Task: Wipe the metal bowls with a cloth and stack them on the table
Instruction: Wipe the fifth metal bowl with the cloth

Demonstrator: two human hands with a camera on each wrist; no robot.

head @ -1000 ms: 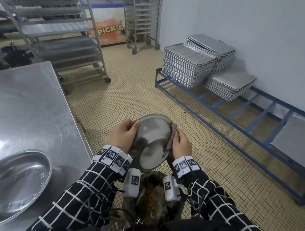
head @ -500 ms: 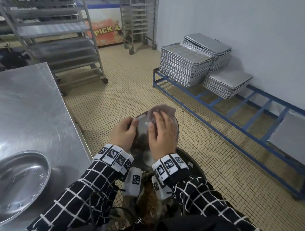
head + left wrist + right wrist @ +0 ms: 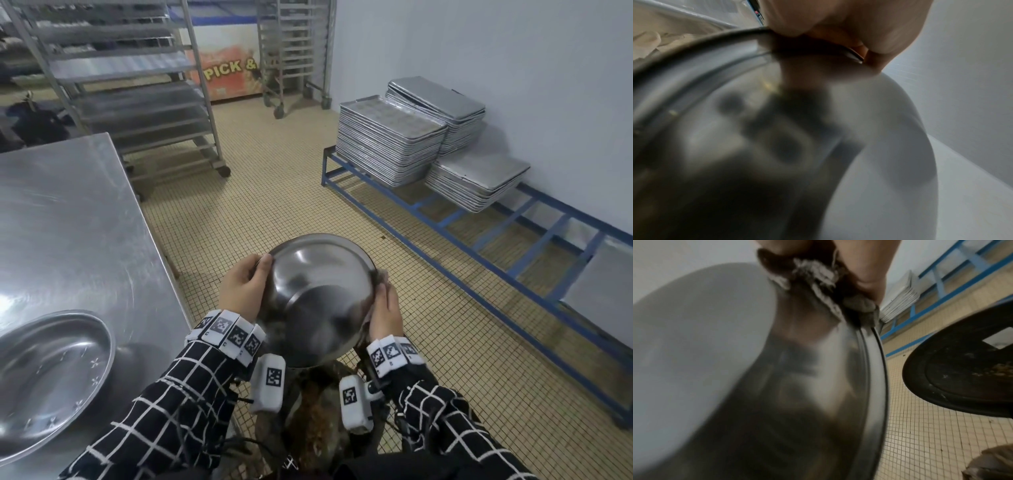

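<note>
Head view: I hold a metal bowl [image 3: 317, 298] in the air beside the table [image 3: 68, 219], bottom toward me and rim tipped away. My left hand [image 3: 241, 289] grips its left rim, thumb curled over the edge and the other fingers hidden behind the bowl. My right hand [image 3: 385, 313] lies against the right side with its fingers close together, pressing a cloth [image 3: 381, 275] to the rim; only a scrap of it shows past the fingertips. A second bowl [image 3: 51, 380] sits open side up on the table's near corner, with only glints and reflections showing inside. Below my hands is a dark bin [image 3: 318, 421] holding brownish matter. Along the wall, a blue rack [image 3: 455, 219] carries three piles of trays [image 3: 387, 147], and wheeled shelf racks [image 3: 130, 89] stand behind the table.

Left wrist view: my fingers [image 3: 838, 19] are clamped on the rim of the bowl [image 3: 777, 138], thumb on one face and fingers on the other. The bowl's wall fills the picture, blurred.

Right wrist view: my fingers [image 3: 867, 264] bunch the grey, frayed cloth [image 3: 818, 279] against the bowl [image 3: 807, 386] right at its rim. To the right, the black bin [image 3: 962, 369] shows its lid, with crumbs on the dark surface. More crumpled brown stuff lies at the lower right corner; I cannot tell what it is.
</note>
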